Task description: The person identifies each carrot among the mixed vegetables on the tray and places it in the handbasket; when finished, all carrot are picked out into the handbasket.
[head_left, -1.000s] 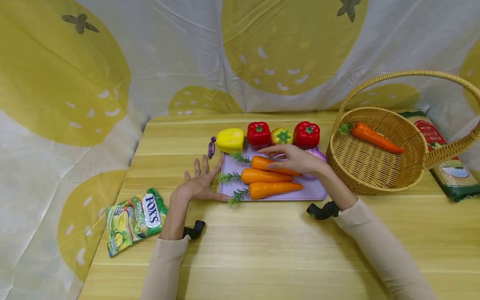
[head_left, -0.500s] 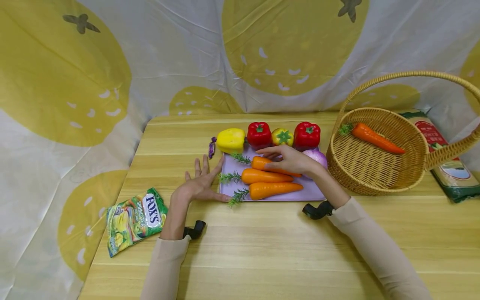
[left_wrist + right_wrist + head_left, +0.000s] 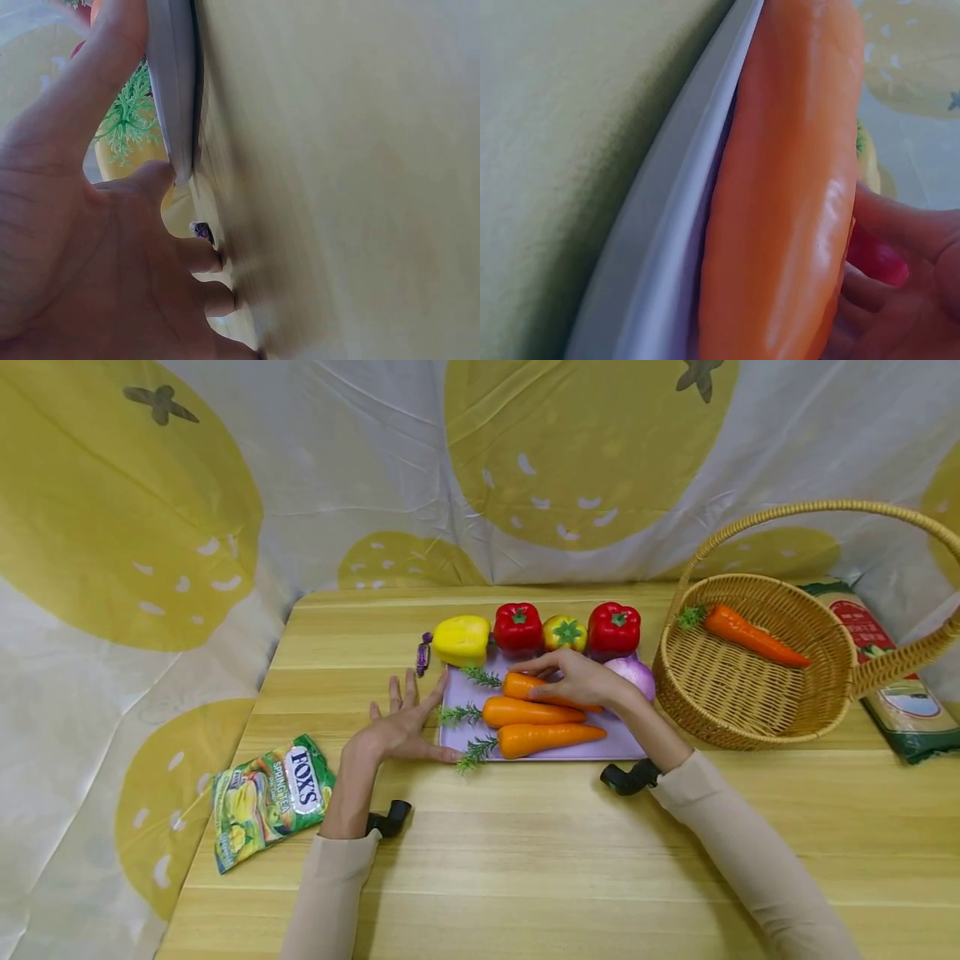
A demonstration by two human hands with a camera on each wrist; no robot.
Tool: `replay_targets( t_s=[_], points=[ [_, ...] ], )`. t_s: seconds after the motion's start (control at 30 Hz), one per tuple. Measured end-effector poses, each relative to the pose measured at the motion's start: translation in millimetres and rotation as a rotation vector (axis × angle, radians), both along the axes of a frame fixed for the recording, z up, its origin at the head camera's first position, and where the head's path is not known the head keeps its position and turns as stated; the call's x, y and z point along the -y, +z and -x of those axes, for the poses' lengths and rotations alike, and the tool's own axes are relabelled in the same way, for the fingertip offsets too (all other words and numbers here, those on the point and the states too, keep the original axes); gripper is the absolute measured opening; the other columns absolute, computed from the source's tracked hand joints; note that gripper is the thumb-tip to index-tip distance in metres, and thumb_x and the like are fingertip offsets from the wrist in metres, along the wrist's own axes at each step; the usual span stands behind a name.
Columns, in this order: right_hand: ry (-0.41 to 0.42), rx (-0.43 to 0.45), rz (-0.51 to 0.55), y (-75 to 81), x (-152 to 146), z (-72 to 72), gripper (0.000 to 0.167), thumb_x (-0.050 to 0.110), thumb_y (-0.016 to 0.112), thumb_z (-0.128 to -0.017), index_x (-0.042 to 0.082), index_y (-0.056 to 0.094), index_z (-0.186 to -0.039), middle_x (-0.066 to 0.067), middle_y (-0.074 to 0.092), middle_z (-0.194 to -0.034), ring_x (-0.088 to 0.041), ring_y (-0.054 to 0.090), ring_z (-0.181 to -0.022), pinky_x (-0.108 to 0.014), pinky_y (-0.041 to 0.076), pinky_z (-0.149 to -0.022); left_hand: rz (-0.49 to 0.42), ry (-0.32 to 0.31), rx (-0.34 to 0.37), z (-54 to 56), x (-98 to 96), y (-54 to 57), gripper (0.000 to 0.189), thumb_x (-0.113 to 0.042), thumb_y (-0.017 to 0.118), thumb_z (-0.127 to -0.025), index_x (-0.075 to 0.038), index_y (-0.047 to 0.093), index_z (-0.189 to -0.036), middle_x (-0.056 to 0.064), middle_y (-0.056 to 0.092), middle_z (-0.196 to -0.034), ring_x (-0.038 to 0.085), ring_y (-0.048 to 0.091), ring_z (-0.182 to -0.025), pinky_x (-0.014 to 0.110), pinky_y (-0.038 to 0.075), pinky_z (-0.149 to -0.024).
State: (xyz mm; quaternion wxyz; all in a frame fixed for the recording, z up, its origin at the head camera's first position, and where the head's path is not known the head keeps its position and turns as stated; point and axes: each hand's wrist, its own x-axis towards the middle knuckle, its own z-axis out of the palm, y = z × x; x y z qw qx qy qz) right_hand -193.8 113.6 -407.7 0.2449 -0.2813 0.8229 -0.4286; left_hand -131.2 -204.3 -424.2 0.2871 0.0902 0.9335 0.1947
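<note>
Three orange carrots with green tops lie side by side on a lilac tray (image 3: 628, 742): the front carrot (image 3: 547, 740), middle carrot (image 3: 531, 712) and rear carrot (image 3: 517, 685). My right hand (image 3: 588, 681) comes over the rear carrot, thumb on its near side and fingers on its far side, gripping it. In the right wrist view the front carrot (image 3: 787, 180) hides much of that grip. My left hand (image 3: 397, 732) spreads flat around the tray's left end, thumb and forefinger touching its edge. The left wrist view shows its other fingertips down on the table beside the tray wall (image 3: 174, 82).
Behind the carrots sit a yellow pepper (image 3: 461, 642), red peppers (image 3: 517, 631), a small yellow fruit (image 3: 562, 633) and a purple onion (image 3: 632, 676). A wicker basket (image 3: 705, 718) holding another carrot (image 3: 750, 637) stands right, before a packaged bag (image 3: 907, 697). Left lie a wrapped candy (image 3: 423, 654) and candy bag (image 3: 273, 802).
My right wrist and forearm have shifted slightly left, uncovering more of the onion, and the fingers have closed in on the rear carrot. The left hand and the carrots have stayed put.
</note>
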Motion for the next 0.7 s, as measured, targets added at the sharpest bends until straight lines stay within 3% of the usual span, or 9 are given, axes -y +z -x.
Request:
replay_targets(
  t_s=[0.17,0.23,0.4,0.57,0.7],
  points=[
    [-0.001,0.008,-0.006,-0.5,1,2.0,0.045,0.011,0.071,-0.098,0.009,0.064,-0.142,-0.014,0.070,-0.134,-0.020,0.051,-0.091,-0.021,0.042,-0.069,-0.018,-0.001,-0.007,1.0,0.8,-3.3,0.135,-0.082,0.076,-0.068,-0.048,-0.017,-0.160,0.018,-0.038,-0.165,0.047,-0.034,-0.152,0.083,-0.016,-0.112],
    [-0.003,0.018,-0.002,-0.7,1,2.0,0.045,0.011,0.072,-0.098,0.009,0.064,-0.142,-0.015,0.070,-0.134,-0.020,0.050,-0.090,-0.021,0.041,-0.068,-0.014,0.001,-0.009,0.6,-0.1,-2.7,0.134,-0.079,0.077,-0.071,-0.048,-0.018,-0.160,0.018,-0.038,-0.165,0.046,-0.034,-0.153,0.083,-0.015,-0.112],
    [-0.008,0.035,0.010,-1.7,0,2.6,0.045,0.011,0.072,-0.097,0.010,0.064,-0.142,-0.015,0.070,-0.133,-0.020,0.043,-0.080,-0.023,0.035,-0.062,0.008,0.003,-0.026,4.1,3.0,-14.0,0.134,-0.082,0.076,-0.068,-0.053,-0.021,-0.157,0.015,-0.039,-0.165,0.043,-0.035,-0.153,0.083,-0.014,-0.113],
    [-0.013,0.052,0.014,-2.2,-1,3.1,0.046,0.011,0.071,-0.098,0.012,0.063,-0.143,-0.013,0.070,-0.130,-0.020,0.042,-0.081,-0.024,0.033,-0.062,0.000,0.001,0.008,1.2,-0.7,-0.7,0.135,-0.079,0.078,-0.070,-0.048,-0.019,-0.159,0.018,-0.038,-0.165,0.044,-0.035,-0.152,0.081,-0.017,-0.114],
    [-0.019,0.049,0.004,-1.4,0,3.9,0.046,0.012,0.071,-0.098,0.013,0.064,-0.143,-0.011,0.069,-0.134,-0.021,0.054,-0.096,-0.024,0.045,-0.076,0.000,-0.004,0.019,-3.5,-4.8,13.4,0.131,-0.069,0.080,-0.077,-0.040,-0.015,-0.163,0.022,-0.035,-0.165,0.047,-0.032,-0.153,0.081,-0.015,-0.115]
  ],
)
